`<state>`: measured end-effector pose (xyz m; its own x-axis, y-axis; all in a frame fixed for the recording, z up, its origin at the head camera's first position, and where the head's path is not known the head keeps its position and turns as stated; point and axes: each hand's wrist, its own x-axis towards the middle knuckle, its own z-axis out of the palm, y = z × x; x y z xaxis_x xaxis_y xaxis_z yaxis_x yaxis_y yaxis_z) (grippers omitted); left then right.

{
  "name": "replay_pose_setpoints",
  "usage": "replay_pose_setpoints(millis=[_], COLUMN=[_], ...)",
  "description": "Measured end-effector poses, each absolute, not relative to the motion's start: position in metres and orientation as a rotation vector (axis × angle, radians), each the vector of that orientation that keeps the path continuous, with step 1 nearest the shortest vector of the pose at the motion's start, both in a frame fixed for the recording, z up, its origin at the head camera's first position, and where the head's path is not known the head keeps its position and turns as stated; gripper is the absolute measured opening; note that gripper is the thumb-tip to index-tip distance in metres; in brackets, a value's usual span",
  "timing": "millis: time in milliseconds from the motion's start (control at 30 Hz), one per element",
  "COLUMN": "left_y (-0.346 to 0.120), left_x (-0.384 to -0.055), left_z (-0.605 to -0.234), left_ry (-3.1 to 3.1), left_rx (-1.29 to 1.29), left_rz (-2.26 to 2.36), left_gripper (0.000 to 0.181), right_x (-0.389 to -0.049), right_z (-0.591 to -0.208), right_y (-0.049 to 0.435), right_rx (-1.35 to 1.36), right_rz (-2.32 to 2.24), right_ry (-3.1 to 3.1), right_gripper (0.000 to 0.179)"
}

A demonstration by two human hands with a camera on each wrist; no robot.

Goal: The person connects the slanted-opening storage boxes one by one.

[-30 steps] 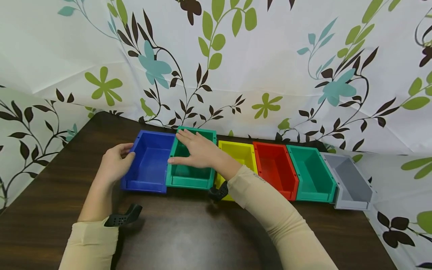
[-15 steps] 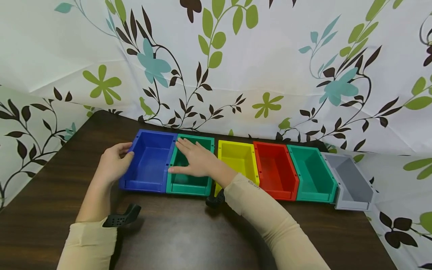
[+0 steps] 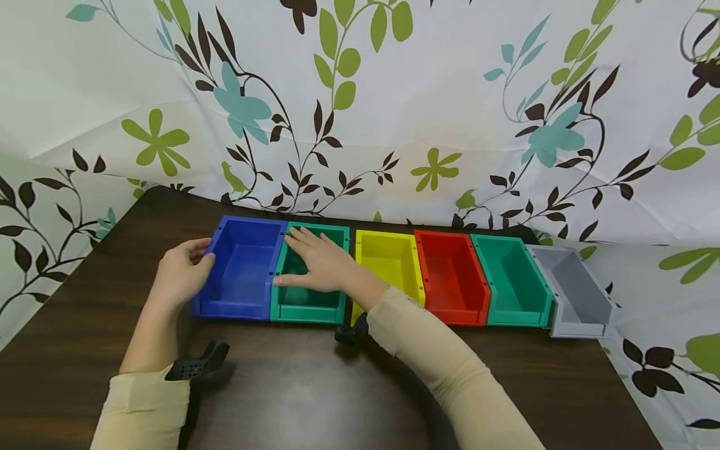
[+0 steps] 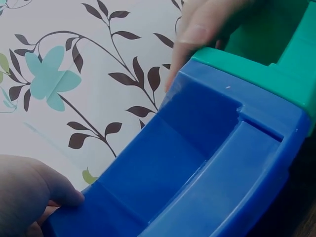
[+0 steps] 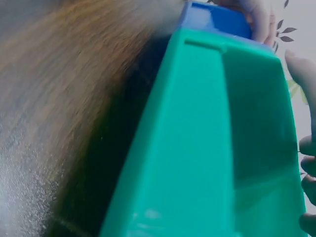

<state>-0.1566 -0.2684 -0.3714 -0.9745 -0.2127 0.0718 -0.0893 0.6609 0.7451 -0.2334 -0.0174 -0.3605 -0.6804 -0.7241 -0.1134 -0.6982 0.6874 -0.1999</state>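
A blue storage bin (image 3: 239, 275) stands at the left end of a row, with a green bin (image 3: 309, 314) directly beside it. My left hand (image 3: 181, 272) holds the blue bin's left wall, its thumb at the rim in the left wrist view and the other fingers mostly hidden outside. Over the green bin spreads my right hand (image 3: 320, 261), fingers straight and apart, the thumb reaching to the rim shared with the blue bin. In the right wrist view the green bin's front lip (image 5: 182, 138) shows up close, with the right fingers (image 5: 308, 79) along its far side.
Right of the green bin, past a narrow gap, stand a yellow bin (image 3: 388, 262), a red bin (image 3: 452, 278), another green bin (image 3: 512, 281) and a grey bin (image 3: 574, 290). The dark wooden table (image 3: 292, 387) extends in front. A leaf-patterned cloth (image 3: 439, 81) hangs behind.
The green bin under my right hand has come down and toward me, its front now level with the blue bin's. My left hand keeps its place on the blue bin.
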Motion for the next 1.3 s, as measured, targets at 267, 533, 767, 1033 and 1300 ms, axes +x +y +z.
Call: replay_pose_setpoints(millis=[267,533,767,1033,1300], left_y=[-0.264,-0.247,-0.224,-0.2,-0.183], left_x=[-0.158,-0.156,-0.158,-0.16,-0.156], left_z=[-0.374,-0.37,-0.367,-0.365,-0.373], left_ry=[-2.707,-2.621,-2.563,-2.611,-2.747], left_rx=[0.303,0.265,0.134,0.022,-0.008], left_rz=[-1.099,-0.986,-0.934,-0.991,-1.155], left_gripper=[0.045,0.052,0.051,0.05,0.056], right_x=[-0.234,-0.234,-0.233,-0.229,-0.213], right_z=[-0.36,-0.36,-0.351,-0.344,-0.34], right_y=[-0.003,0.018,0.043,0.075,0.106], right_rx=[-1.134,-1.104,-1.074,-0.919,-0.648], right_rz=[-0.439,-0.563,-0.685,-0.781,-0.82], right_ry=[2.708,2.696,2.717,2.763,2.834], right_gripper=[0.085,0.082,0.075,0.069,0.067])
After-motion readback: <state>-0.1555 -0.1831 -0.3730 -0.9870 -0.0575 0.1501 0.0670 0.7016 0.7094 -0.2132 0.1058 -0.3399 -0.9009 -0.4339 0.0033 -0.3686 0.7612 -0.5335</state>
